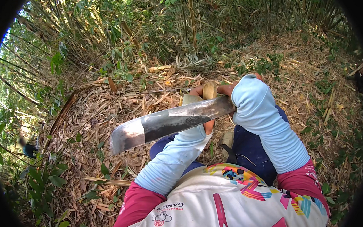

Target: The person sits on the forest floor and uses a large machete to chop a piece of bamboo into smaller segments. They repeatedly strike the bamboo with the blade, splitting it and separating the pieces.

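The person stands on a slope thick with dry bamboo leaves (107, 113), both forearms in pale blue sleeves (268, 121) reaching out in front of the body. The right hand (245, 82) is mostly hidden behind its own sleeve; only a bit of knuckle and fingertip shows, so I take it to be wrapped around the handle of the long machete (169, 123), though the handle itself is out of sight and I cannot tell how tightly the fingers close. The blade runs leftward across the body, broad and dull grey, its tip toward the left. The left hand (201, 108) is partly covered by the blade; its fingers curl around a short pale piece of cut bamboo (208, 91), held upright just above the blade's back edge (whether steel and bamboo actually touch is hard to make out from here). Below, dark blue trousers (249, 151) and a white patterned shirt (235, 201) fill the lower edge. Green bamboo stalks (184, 18) crowd the top, bent by the lens.
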The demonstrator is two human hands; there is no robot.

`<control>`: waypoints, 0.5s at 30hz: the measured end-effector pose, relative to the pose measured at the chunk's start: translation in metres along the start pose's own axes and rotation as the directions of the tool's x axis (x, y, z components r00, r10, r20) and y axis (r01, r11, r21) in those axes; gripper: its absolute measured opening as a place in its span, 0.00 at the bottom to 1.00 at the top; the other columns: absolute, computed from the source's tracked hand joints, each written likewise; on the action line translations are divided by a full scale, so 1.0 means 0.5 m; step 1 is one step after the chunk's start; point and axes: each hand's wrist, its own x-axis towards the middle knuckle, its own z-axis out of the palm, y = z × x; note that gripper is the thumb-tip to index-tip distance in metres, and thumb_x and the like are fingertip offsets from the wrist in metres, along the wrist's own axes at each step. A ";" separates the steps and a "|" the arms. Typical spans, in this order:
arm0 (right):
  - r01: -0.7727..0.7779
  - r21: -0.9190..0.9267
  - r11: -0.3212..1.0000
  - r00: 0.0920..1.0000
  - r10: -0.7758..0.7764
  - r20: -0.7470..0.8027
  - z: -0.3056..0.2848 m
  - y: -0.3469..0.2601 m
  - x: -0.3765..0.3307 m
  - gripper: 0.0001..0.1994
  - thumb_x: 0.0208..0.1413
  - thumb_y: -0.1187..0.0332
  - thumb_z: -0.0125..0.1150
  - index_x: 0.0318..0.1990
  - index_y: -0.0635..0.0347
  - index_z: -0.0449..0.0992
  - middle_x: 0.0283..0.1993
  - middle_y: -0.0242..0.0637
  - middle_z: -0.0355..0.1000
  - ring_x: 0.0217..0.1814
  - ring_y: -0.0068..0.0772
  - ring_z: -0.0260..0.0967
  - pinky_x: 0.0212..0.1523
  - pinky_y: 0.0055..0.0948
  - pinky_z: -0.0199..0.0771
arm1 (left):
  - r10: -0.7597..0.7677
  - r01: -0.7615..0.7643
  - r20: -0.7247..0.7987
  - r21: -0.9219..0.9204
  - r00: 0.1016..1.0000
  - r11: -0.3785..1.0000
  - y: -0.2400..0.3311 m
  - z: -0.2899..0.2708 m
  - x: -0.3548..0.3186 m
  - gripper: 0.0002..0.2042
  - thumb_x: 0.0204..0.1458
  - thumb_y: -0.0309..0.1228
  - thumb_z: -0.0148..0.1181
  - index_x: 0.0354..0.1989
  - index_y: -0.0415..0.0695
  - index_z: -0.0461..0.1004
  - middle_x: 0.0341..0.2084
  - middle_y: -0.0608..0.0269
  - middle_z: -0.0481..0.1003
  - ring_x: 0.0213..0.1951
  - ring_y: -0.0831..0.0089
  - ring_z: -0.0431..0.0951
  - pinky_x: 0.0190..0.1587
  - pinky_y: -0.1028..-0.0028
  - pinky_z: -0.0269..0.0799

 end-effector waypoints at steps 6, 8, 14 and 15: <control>0.000 -0.057 0.998 1.000 0.002 0.030 -0.036 0.004 0.004 0.19 0.41 0.67 0.62 0.46 0.42 0.77 0.26 0.33 0.74 0.30 0.41 0.74 0.38 0.48 0.67 | -0.168 0.176 -0.133 0.052 0.977 0.983 0.011 0.034 0.001 0.24 0.46 0.29 0.69 0.50 0.38 0.66 0.38 0.64 0.70 0.36 0.78 0.73 0.40 0.79 0.71; 0.022 -0.012 1.000 0.999 -0.022 -0.025 -0.038 0.016 0.003 0.16 0.43 0.66 0.62 0.44 0.43 0.78 0.25 0.33 0.74 0.29 0.40 0.74 0.39 0.48 0.68 | -0.255 0.258 -0.149 0.000 0.956 0.966 0.022 0.051 0.001 0.21 0.46 0.25 0.67 0.49 0.38 0.67 0.36 0.64 0.71 0.35 0.78 0.72 0.39 0.79 0.71; 0.023 -0.196 0.980 0.995 -0.043 -0.095 -0.024 0.043 0.001 0.06 0.46 0.65 0.63 0.33 0.51 0.75 0.21 0.35 0.70 0.26 0.41 0.72 0.45 0.40 0.64 | -0.418 0.388 -0.228 -0.165 0.879 0.907 0.039 0.084 0.020 0.19 0.47 0.20 0.62 0.48 0.35 0.68 0.33 0.61 0.73 0.30 0.76 0.74 0.33 0.76 0.73; 0.012 -0.188 0.982 0.993 -0.034 -0.115 -0.016 0.050 -0.002 0.10 0.42 0.65 0.65 0.32 0.52 0.72 0.20 0.35 0.70 0.27 0.42 0.71 0.45 0.36 0.61 | -0.417 0.396 -0.212 -0.136 0.884 0.908 0.035 0.079 0.022 0.19 0.48 0.21 0.62 0.49 0.35 0.67 0.33 0.61 0.73 0.30 0.76 0.75 0.33 0.76 0.73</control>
